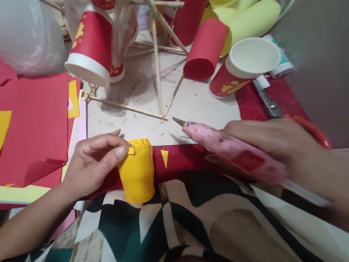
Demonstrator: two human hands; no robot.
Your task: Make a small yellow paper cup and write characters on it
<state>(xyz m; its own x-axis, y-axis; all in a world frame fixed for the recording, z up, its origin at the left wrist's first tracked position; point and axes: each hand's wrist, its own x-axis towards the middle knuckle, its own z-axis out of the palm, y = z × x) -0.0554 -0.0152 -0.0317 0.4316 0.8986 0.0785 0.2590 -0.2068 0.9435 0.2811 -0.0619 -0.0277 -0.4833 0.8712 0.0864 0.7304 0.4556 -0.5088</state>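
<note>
A pink glue gun (225,145) is gripped in my right hand (261,140), its metal nozzle pointing left over the near edge of the board. My left hand (97,162) pinches a small yellow paper piece (131,150) against the upper side of a yellow paper-covered cup (137,176). That cup stands nearly upright at the table's front edge, close to my lap. A small yellow paper triangle (165,158) lies on the red cloth right of the cup. The fingers under my left hand are partly hidden.
A frame of wooden sticks (156,63) stands on the white board (112,131), with red paper cups (93,47) at it. Red paper tubes (206,47), yellow tubes (252,18), an upright cup (231,72) and orange-handled scissors (308,128) are right. Red paper sheets (36,129) lie left.
</note>
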